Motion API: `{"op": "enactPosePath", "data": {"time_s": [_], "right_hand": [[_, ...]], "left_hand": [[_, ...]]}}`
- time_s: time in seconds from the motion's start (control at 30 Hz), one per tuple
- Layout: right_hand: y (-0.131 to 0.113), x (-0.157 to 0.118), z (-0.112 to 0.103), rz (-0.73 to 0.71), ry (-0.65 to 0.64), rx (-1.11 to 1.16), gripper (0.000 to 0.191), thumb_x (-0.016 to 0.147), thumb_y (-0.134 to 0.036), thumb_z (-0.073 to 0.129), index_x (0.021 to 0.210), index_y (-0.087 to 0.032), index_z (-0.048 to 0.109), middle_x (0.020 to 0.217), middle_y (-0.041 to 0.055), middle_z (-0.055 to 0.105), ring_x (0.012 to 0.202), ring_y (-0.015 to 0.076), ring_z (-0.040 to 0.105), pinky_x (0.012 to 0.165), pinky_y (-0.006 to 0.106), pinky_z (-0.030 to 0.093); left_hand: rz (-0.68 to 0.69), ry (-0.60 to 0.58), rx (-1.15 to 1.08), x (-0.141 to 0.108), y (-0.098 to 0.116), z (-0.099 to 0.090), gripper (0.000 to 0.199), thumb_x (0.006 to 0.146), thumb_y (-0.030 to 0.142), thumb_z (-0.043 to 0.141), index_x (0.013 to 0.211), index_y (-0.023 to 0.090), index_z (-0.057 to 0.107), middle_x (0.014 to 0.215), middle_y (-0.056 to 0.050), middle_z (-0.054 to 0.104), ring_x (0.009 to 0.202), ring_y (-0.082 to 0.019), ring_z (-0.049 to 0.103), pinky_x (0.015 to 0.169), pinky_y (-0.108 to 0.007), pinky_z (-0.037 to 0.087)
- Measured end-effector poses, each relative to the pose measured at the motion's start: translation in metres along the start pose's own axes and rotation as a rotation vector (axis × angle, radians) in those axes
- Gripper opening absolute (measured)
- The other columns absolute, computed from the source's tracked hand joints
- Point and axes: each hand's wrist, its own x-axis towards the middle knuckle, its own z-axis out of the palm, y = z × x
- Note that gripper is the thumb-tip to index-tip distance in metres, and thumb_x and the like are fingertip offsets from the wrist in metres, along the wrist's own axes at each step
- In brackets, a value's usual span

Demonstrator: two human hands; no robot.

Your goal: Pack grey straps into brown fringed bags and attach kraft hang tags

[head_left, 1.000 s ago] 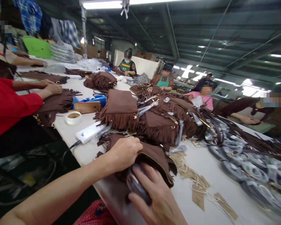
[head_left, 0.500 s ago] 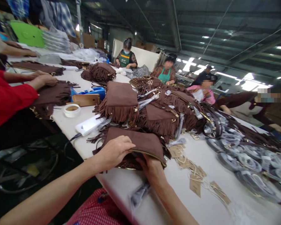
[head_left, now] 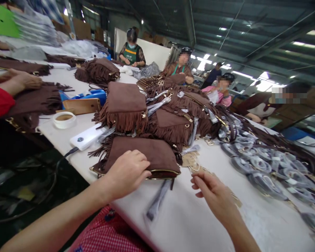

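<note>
In front of me a brown fringed bag lies on the white table, its gold zip edge toward me and partly open. My left hand has its fingers curled over that zip edge and grips the bag. To the right, my right hand is off the bag, its fingers a little bent and apart. Its fingertips are close to the brown paper tags with white strings, which it partly covers. A strip wrapped in clear plastic hangs out from under the bag over the table's near part.
Further brown fringed bags are piled behind. Coiled plastic-wrapped straps spread over the right side. A white device with a cable, a tape roll and a phone lie left. A co-worker's red sleeve and others surround the table.
My right hand has come out of the bag's opening and moved right to the paper tags. The bag has settled flatter on the table. My left hand stays at its zip edge.
</note>
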Motion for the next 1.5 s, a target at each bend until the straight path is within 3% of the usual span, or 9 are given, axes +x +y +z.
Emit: {"op": "enactPosePath", "data": {"time_s": [0.1,0.23,0.37,0.57,0.9,1.13,1.23,1.33,1.5], "right_hand": [[0.015,0.008,0.012,0.088,0.043,-0.027,0.045,0.077,-0.052,0.057,0.106,-0.017,0.058,0.085,0.0053,0.067,0.068,0.0193,0.066,0.050,0.028,0.054],[0.020,0.011,0.044,0.026,0.041,-0.147,0.057,0.081,-0.055,0.053,0.124,-0.017,0.050,0.090,0.0056,0.066,0.063,0.0183,0.065,0.057,0.033,0.053],[0.023,0.012,0.050,-0.153,0.221,-0.428,0.072,0.081,-0.064,0.051,0.136,-0.019,0.044,0.108,0.0131,0.064,0.068,0.0238,0.067,0.062,0.039,0.052],[0.034,0.043,0.044,-0.320,0.048,-0.398,0.032,0.081,-0.053,0.048,0.092,-0.024,0.057,0.088,0.0080,0.069,0.077,0.0271,0.068,0.066,0.039,0.052],[-0.008,0.044,0.038,0.077,-0.147,0.278,0.055,0.071,-0.055,0.069,0.110,-0.023,0.047,0.095,0.0060,0.069,0.079,0.0229,0.065,0.056,0.031,0.054],[-0.002,0.068,-0.006,-0.460,-0.255,-0.357,0.033,0.081,-0.023,0.051,0.112,-0.022,0.062,0.104,0.0075,0.070,0.091,0.0225,0.066,0.075,0.035,0.054],[0.018,0.075,-0.014,-0.716,-0.099,-0.758,0.039,0.082,-0.013,0.037,0.101,-0.024,0.070,0.104,0.0100,0.071,0.093,0.0264,0.067,0.078,0.042,0.053],[0.003,0.061,0.008,-0.915,0.129,-0.795,0.031,0.089,-0.022,0.040,0.102,-0.020,0.068,0.107,0.0129,0.070,0.094,0.0288,0.068,0.080,0.042,0.053],[-0.071,-0.002,0.111,-1.025,-0.134,-0.457,0.025,0.097,-0.019,0.039,0.102,-0.022,0.063,0.086,0.0046,0.073,0.073,0.0170,0.071,0.064,0.023,0.053]], "left_hand": [[0.131,0.090,-0.020,0.014,0.013,0.026,0.045,0.093,0.022,0.052,0.137,0.017,0.046,0.139,-0.012,0.055,0.133,-0.029,0.044,0.108,-0.049,0.036],[0.236,-0.073,-0.002,0.019,0.009,0.057,0.043,0.090,0.012,0.050,0.134,0.014,0.051,0.144,-0.015,0.051,0.138,-0.029,0.041,0.116,-0.053,0.024],[0.219,-0.086,-0.183,-0.001,-0.008,0.029,0.029,0.093,0.016,0.051,0.120,0.019,0.062,0.138,-0.012,0.058,0.132,-0.024,0.049,0.115,-0.046,0.032],[-0.387,0.093,-0.167,-0.066,-0.067,-0.033,0.035,0.095,0.015,0.038,0.119,0.013,0.062,0.123,-0.012,0.067,0.115,-0.022,0.060,0.103,-0.040,0.045],[-0.213,0.065,-0.188,-0.106,-0.085,-0.002,0.057,0.081,0.003,0.043,0.133,0.025,0.054,0.125,-0.007,0.061,0.116,-0.023,0.054,0.103,-0.040,0.043],[-0.148,0.124,-0.203,-0.094,-0.103,0.011,0.049,0.076,0.003,0.046,0.116,0.025,0.065,0.114,-0.006,0.060,0.106,-0.022,0.055,0.095,-0.035,0.045],[-0.136,0.156,-0.246,-0.095,-0.102,0.012,0.036,0.081,0.006,0.047,0.109,0.021,0.065,0.110,-0.007,0.062,0.104,-0.021,0.056,0.093,-0.034,0.044],[-0.135,0.179,-0.269,-0.096,-0.102,0.015,0.029,0.084,0.008,0.049,0.104,0.020,0.065,0.105,-0.007,0.066,0.101,-0.021,0.057,0.090,-0.034,0.044],[-0.148,0.201,-0.325,-0.097,-0.104,0.017,0.026,0.082,0.008,0.053,0.101,0.019,0.066,0.100,-0.005,0.067,0.098,-0.020,0.058,0.087,-0.032,0.042]]}}
